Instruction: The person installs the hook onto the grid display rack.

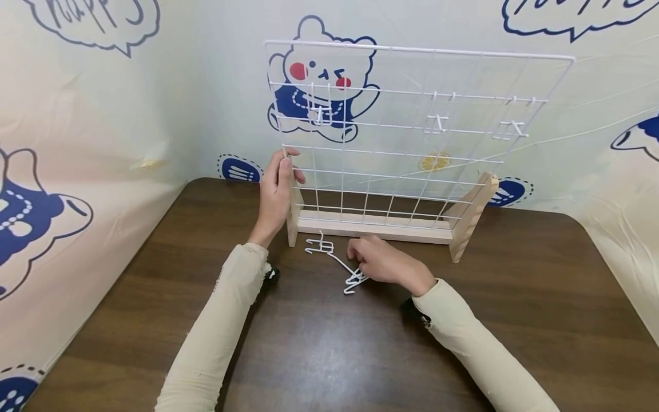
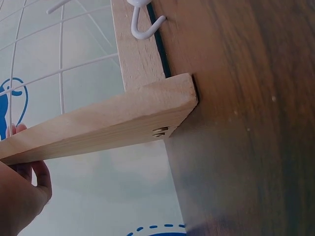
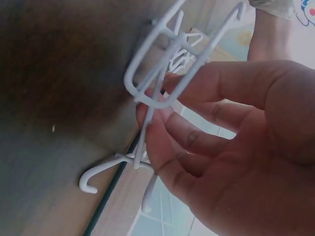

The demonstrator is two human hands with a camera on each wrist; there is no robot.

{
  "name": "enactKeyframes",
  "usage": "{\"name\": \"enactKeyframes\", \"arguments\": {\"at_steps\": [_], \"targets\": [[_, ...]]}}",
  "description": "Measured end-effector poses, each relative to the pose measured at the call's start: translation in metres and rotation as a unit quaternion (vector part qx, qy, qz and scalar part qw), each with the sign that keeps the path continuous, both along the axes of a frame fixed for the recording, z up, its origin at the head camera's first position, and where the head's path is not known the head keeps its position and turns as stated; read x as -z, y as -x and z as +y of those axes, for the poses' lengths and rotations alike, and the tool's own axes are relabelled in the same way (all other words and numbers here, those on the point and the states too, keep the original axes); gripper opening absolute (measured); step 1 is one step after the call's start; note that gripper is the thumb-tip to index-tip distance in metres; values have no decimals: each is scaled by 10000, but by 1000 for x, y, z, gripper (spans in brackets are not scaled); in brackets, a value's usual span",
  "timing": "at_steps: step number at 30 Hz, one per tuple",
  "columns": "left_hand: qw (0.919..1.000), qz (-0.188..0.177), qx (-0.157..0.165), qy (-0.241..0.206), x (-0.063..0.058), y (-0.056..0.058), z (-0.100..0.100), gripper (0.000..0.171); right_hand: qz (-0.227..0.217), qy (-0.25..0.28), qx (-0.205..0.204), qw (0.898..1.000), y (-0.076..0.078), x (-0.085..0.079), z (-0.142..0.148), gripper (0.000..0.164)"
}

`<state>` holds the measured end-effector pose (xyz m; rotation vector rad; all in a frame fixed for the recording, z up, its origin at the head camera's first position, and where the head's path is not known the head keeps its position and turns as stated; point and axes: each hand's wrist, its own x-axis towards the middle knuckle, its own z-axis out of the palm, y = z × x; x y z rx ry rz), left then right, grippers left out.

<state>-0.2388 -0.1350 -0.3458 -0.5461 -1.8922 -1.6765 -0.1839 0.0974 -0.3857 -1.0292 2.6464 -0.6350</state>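
2 long cream sleeves, lightly wrinkled, each with 1 small black piece at its wrist end.
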Motion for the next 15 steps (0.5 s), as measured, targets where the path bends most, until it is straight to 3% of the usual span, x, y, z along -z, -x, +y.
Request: {"name": "enactKeyframes", "arguments": {"at_steps": [6, 15], "targets": [[10000, 2, -61, 21, -1, 0, -1, 30, 128, -412, 16, 9991, 2, -3, 3, 34], [9999, 118, -18, 58, 0, 1, -1, 28, 693, 90, 146, 9975, 9, -7, 15, 22]]}}
